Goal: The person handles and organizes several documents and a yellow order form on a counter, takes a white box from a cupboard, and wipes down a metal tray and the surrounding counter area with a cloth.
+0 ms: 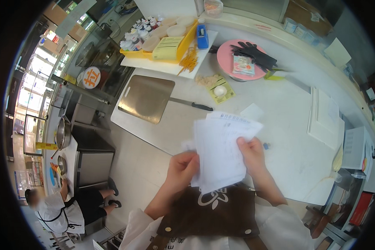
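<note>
Two edges of the papers (221, 152) sit pinched in our closed left hand (182, 170) and right hand (253, 156); we should hold them gently, evenly.

Beyond the grip I see a white table (293, 125); leftward, pale floor (131, 143), a metal cabinet (95, 168), then bright windows (30, 96).

Thin matt paper is seen in the sheaf of sheets (221, 152). A smooth, softly glossy metal face is shown by the cutting board (148, 98), matt plastic by the knife handle (202, 106). The tabletop (291, 171) is smoothly finished; wrinkled matt cloth is seen in the apron (208, 218).
</note>
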A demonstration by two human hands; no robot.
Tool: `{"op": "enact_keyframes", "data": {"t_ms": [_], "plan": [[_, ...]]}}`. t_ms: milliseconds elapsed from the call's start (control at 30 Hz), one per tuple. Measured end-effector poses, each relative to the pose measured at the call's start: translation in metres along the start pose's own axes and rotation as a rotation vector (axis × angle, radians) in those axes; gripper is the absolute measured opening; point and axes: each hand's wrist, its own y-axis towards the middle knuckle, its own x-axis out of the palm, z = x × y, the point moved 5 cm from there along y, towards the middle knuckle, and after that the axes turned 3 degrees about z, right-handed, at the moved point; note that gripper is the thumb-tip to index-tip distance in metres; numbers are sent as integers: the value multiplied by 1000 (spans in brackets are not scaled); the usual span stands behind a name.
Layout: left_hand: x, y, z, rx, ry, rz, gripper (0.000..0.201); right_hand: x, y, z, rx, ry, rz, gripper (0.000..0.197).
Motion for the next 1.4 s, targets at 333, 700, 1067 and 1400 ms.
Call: {"op": "enact_keyframes", "data": {"t_ms": [333,700,1067,1400], "plan": [[-26,3,18,179,-2,218,25,-25,6,-6,59,254,90,41],[-30,0,17,235,138,248,22,-3,6,0,74,138,-34,43],[-20,-9,43,475,305,145,47,-10,12,7,80,766,-226,42],[-51,-17,18,566,49,523,75,-14,-5,-30,188,713,57,22]]}}
